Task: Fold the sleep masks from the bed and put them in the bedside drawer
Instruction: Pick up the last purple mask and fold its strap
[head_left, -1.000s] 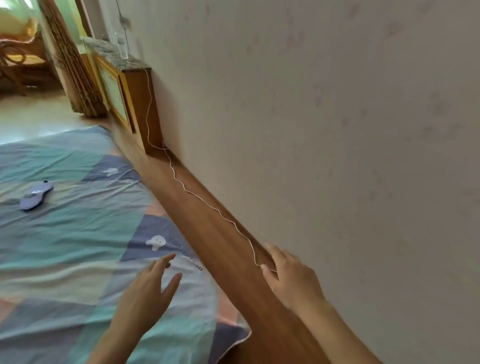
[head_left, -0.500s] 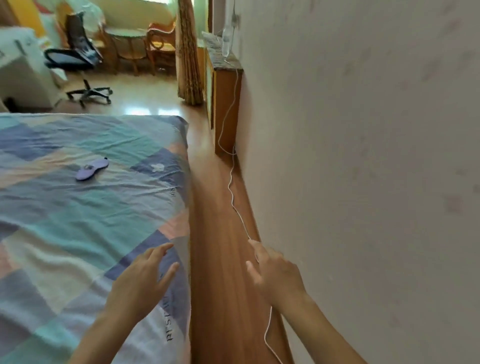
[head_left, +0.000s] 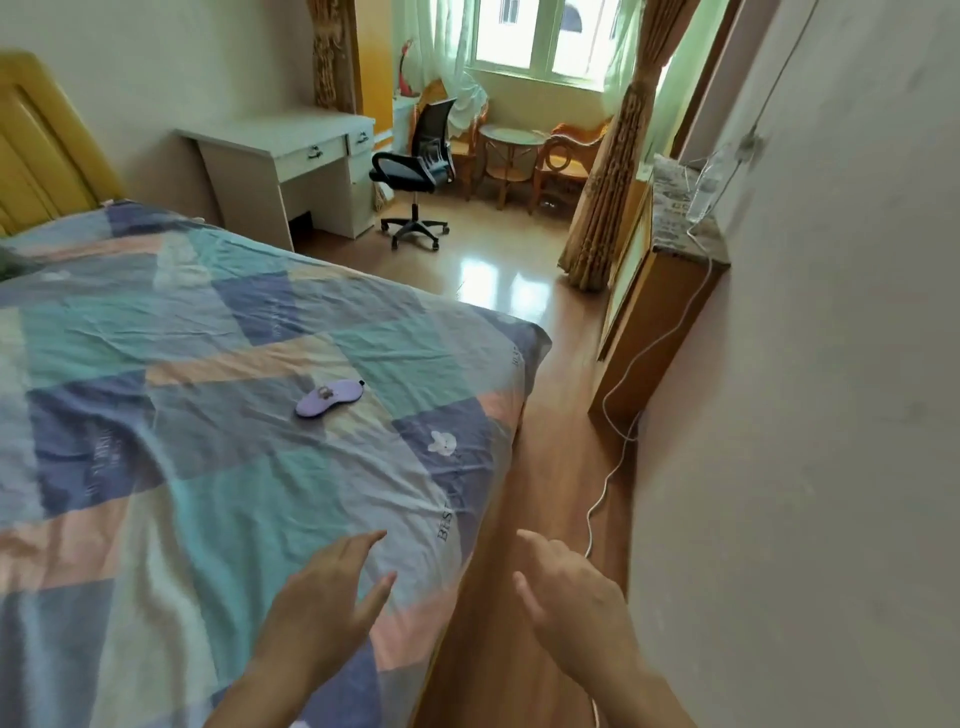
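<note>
Lilac fabric sleep mask (head_left: 328, 397), lying flat and unfolded on the bed (head_left: 171, 426) with its blue, teal and peach patchwork cover, towards the foot end. Long axis slanted, near end low and left, far end up and right towards the window; small dark strap piece at the far tip and a small clasp-like detail near its middle. Left hand (head_left: 324, 610) over the bed's near corner, grip wide, fingers spread, holding nothing, well apart from the mask. Right hand (head_left: 571, 597) over the wooden floor (head_left: 540, 467) beside the bed, grip likewise loose and empty. White cable (head_left: 613, 431) trailing along the wall down from a wooden cabinet (head_left: 654, 312).
</note>
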